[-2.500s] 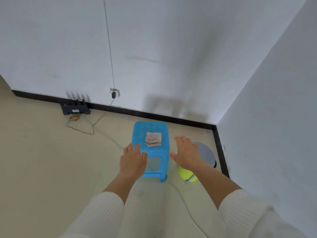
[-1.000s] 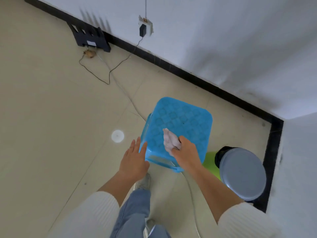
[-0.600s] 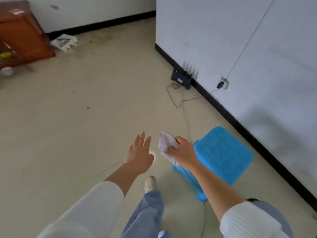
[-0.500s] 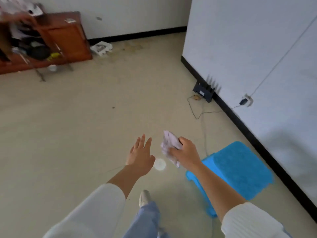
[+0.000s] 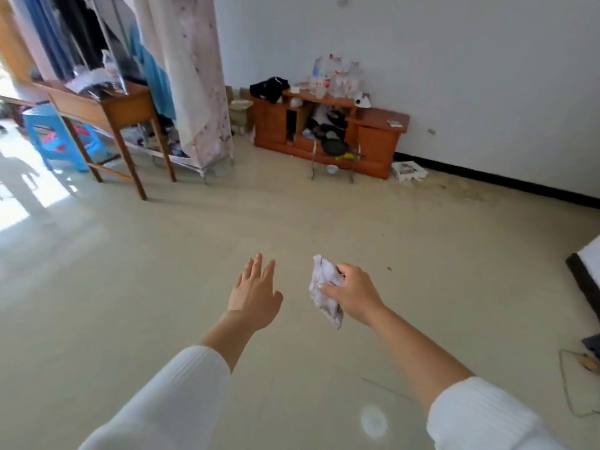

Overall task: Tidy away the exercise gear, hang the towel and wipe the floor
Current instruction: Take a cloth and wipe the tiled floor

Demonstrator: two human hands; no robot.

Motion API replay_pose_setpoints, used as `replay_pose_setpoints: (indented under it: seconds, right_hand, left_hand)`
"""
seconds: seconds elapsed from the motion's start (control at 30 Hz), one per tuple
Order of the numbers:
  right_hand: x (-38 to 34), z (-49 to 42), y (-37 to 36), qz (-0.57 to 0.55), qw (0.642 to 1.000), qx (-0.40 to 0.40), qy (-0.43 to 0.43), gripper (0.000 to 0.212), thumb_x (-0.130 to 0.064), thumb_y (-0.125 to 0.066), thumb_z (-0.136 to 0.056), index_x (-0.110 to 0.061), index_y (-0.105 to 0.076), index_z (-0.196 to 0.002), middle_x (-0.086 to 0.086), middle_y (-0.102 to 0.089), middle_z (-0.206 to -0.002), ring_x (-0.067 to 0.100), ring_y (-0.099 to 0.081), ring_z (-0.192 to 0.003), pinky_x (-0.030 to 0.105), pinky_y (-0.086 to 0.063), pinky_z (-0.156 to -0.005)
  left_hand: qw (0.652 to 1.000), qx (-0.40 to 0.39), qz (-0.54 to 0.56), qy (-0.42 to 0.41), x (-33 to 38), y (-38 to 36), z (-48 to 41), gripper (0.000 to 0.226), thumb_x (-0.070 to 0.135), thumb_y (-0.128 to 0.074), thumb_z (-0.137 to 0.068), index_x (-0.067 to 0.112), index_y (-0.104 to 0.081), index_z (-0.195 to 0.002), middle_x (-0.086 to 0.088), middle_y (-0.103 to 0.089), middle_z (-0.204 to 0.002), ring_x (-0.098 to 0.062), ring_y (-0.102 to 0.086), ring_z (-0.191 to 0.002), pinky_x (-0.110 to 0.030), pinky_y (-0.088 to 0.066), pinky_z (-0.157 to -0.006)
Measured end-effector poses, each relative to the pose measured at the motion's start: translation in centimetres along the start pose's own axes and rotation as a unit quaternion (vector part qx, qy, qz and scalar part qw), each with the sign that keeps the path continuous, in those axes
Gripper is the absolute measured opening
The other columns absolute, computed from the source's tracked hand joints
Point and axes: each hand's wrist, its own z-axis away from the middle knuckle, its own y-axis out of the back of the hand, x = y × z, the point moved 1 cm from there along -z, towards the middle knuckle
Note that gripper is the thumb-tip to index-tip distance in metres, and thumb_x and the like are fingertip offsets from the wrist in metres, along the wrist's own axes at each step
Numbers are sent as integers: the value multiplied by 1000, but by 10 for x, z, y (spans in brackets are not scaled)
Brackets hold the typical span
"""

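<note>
My right hand is closed around a crumpled pale grey cloth, held in the air over the beige tiled floor. The cloth hangs down below my fingers. My left hand is stretched forward beside it, palm down, fingers apart and holding nothing. A small round white spot lies on the floor near my right sleeve.
A low orange-brown cabinet cluttered with bottles and dark items stands against the far wall. At the left are a wooden table, a blue plastic stool and hanging fabric. A thin cable lies at the right edge.
The view has swung left, away from the corner with the blue stool and bin, to the open room. My right hand picked the cloth off the stool and carries it.
</note>
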Motion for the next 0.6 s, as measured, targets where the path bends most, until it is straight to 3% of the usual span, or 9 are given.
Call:
replay_pose_setpoints:
  seconds: [0.17, 0.33, 0.6]
  right_hand:
    - [-144, -83, -122, 52, 994, -59, 80, 23, -22, -63, -82, -24, -45, -68, -8, -51, -63, 11, -47, -57, 25, -32, -50]
    - [-273, -145, -239, 95, 977, -114, 153, 33, -22, -62, -82, -21, -34, -64, -5, -41, -60, 13, -38, -53, 28, -27, -49]
    - [-444, -252, -410, 185, 921, -184, 289, 16, -21, -62, -77, -19, -47, -71, 2, -55, -69, 24, -53, -65, 30, -35, -51]
  left_hand:
    - [995, 46, -6, 85, -170, 93, -14, 69, 33, -42, -97, 18, -5, -154, -8, 8, -161, -25, 5, -148, -38, -10, -119]
    - [979, 95, -1, 180, -313, 165, -17, 69, 33, -44, -96, 18, -8, -153, -10, 5, -161, -27, 3, -148, -39, -11, -119]
    - [945, 137, -4, 296, -508, 238, -52, 72, 35, -47, -95, 18, -7, -153, -12, 5, -161, -28, 2, -148, -39, -10, -120]
